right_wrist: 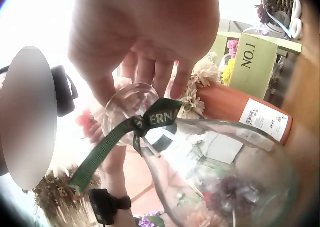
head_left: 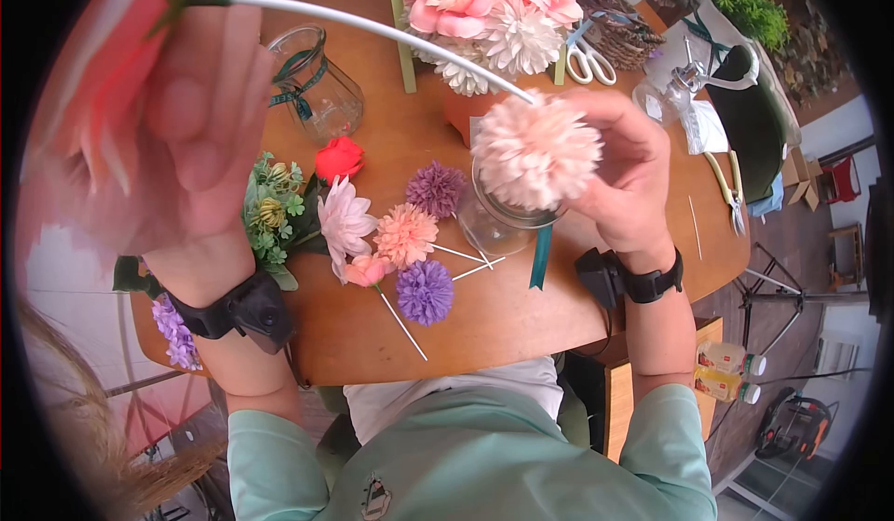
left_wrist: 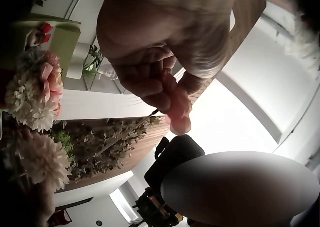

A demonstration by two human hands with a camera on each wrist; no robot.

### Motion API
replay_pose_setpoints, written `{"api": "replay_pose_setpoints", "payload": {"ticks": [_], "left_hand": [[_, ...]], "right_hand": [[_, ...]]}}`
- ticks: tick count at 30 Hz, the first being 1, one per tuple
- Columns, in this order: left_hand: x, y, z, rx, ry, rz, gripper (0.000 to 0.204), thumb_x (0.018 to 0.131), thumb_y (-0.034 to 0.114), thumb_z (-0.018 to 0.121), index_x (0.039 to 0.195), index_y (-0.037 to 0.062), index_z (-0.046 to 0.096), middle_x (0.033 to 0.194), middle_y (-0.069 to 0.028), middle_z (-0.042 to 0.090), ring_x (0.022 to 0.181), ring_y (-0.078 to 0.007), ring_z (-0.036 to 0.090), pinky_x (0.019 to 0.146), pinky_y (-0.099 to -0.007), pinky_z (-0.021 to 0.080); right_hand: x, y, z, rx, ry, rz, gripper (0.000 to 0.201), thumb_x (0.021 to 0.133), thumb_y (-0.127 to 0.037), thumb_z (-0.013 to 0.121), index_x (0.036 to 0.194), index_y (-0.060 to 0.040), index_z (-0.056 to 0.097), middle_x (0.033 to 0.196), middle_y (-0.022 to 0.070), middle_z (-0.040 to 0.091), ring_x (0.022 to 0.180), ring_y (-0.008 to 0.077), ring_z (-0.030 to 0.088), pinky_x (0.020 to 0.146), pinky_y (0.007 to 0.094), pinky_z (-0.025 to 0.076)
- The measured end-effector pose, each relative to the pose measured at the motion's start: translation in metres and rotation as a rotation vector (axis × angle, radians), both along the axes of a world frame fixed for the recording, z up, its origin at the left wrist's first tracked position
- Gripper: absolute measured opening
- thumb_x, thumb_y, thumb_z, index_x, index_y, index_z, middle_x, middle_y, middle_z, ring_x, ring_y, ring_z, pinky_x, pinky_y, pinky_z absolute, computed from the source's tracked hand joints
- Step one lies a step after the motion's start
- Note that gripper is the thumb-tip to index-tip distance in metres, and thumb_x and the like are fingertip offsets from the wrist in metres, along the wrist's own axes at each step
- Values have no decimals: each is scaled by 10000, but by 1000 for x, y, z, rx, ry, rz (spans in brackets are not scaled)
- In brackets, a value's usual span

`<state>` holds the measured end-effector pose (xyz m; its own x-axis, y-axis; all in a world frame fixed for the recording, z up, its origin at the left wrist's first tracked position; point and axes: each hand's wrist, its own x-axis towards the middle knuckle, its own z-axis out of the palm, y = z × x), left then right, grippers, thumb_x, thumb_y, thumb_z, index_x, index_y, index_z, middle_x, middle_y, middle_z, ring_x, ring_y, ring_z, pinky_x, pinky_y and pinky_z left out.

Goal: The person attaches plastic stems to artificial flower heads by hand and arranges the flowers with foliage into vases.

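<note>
My left hand [head_left: 200, 130], raised at the left and blurred, pinches a pink-coral artificial flower [left_wrist: 179, 109] just at its head. The flower's white stem [head_left: 372, 26] arches rightward, its far end overlapping the peach pompom flower in the head view. With thumb and fingers, my right hand [head_left: 626, 162] holds that peach pompom flower [head_left: 538, 153] at the mouth of a clear glass vase [right_wrist: 165, 182]. A dark green ribbon [right_wrist: 100, 159] is tied round the vase's neck. The pompom's stem is hidden in the head view.
Loose artificial flowers, among them a purple pompom [head_left: 426, 292] and a red rose [head_left: 339, 159], lie left of the vase. Behind stand a ribboned glass jar [head_left: 321, 102] and a flower box [head_left: 407, 46]. Scissors [head_left: 591, 60] and pliers [head_left: 729, 190] lie to the right.
</note>
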<state>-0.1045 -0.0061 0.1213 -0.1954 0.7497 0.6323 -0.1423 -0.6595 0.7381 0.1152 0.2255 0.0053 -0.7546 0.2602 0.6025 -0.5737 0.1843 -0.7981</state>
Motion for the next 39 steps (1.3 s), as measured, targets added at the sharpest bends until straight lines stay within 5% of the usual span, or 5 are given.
{"api": "replay_pose_setpoints", "payload": {"ticks": [21, 24, 27, 32, 39], "left_hand": [[30, 54, -40, -727, 430, 69, 210, 1037, 163, 662, 1153, -5, 710, 781, 18, 688, 645, -40, 634, 559, -209, 479], [23, 52, -33, -748, 497, 160, 260, 1059, 220, 642, 1179, 1, 713, 772, 22, 675, 656, -33, 638, 563, -206, 480], [3, 50, -40, -879, 479, 174, 286, 1028, 229, 652, 1186, -1, 713, 803, -7, 698, 666, -70, 667, 574, -254, 503], [25, 50, -47, -1044, 1397, 120, 339, 706, 263, 804, 872, -25, 738, 728, -168, 711, 639, -337, 695, 642, -424, 563], [33, 50, -79, -987, 1481, 328, 260, 609, 214, 825, 744, 12, 732, 729, -169, 724, 723, -365, 730, 654, -438, 575]], "right_hand": [[-6, 19, -10, -157, -50, 83, 529, 778, -359, 827, 1092, -49, 535, 1168, 170, 647, 1132, 285, 684, 1007, 410, 547], [-7, 17, -12, -170, -28, 116, 476, 769, -246, 803, 1117, -28, 563, 1184, 119, 666, 1064, 164, 661, 959, 319, 522], [-8, 16, -13, -174, -20, 103, 482, 766, -242, 795, 1126, -28, 556, 1174, 113, 661, 1060, 160, 654, 951, 317, 518], [-5, 18, -11, -138, -85, 45, 696, 766, -452, 870, 1190, -33, 511, 1202, 152, 644, 1159, 253, 669, 1017, 379, 538], [-2, 14, -8, -134, -106, 6, 842, 752, -494, 888, 1304, 11, 503, 1227, 150, 651, 1176, 244, 673, 1035, 377, 535]]}}
